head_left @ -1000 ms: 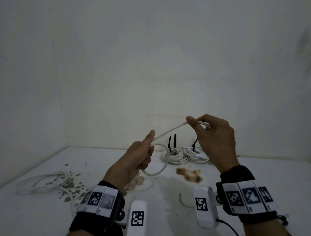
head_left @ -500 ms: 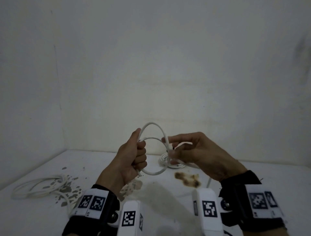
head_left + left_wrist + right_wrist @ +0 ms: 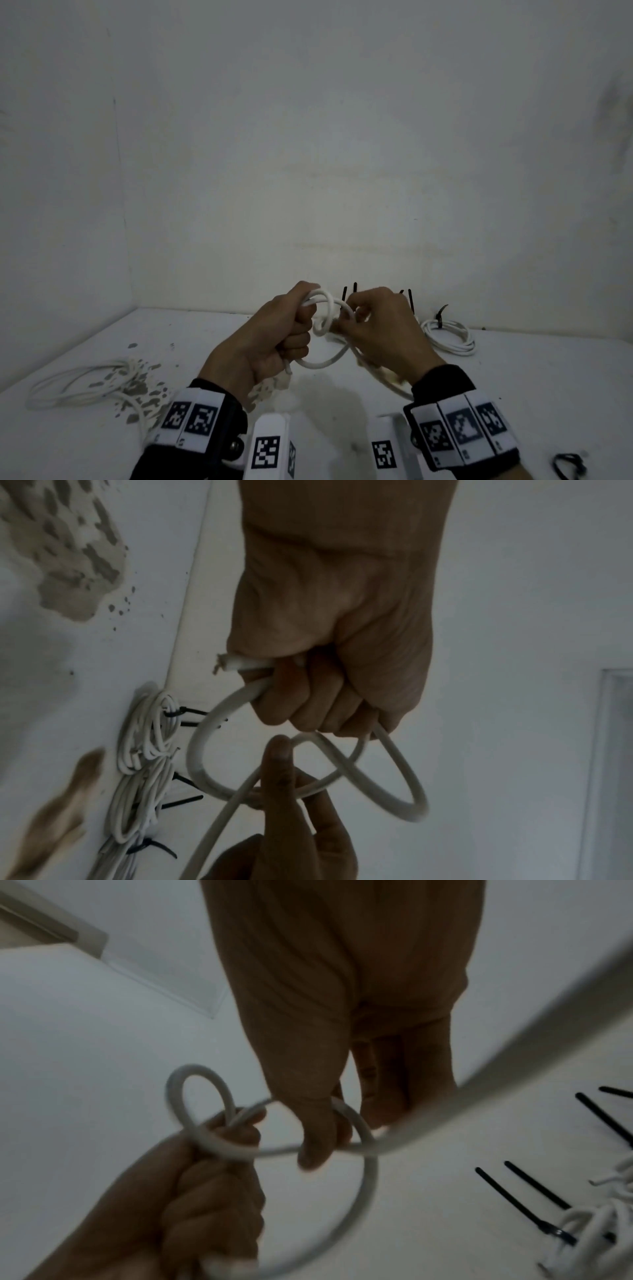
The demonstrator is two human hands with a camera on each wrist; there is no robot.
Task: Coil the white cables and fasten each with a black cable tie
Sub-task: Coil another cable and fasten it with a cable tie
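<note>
Behind the hands (image 3: 342, 332), tied coils (image 3: 450, 337), upright tie tails (image 3: 355, 291).

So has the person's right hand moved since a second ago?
Yes. The right hand has dropped and come left to meet the left hand at the white cable loops, now covering the tied white coils by the wall that it was above before.

The white cable (image 3: 202, 753) looks smooth, matt plastic; the cable ties (image 3: 524, 1202) glossy black plastic; the table (image 3: 513, 383) painted, chipped.
</note>
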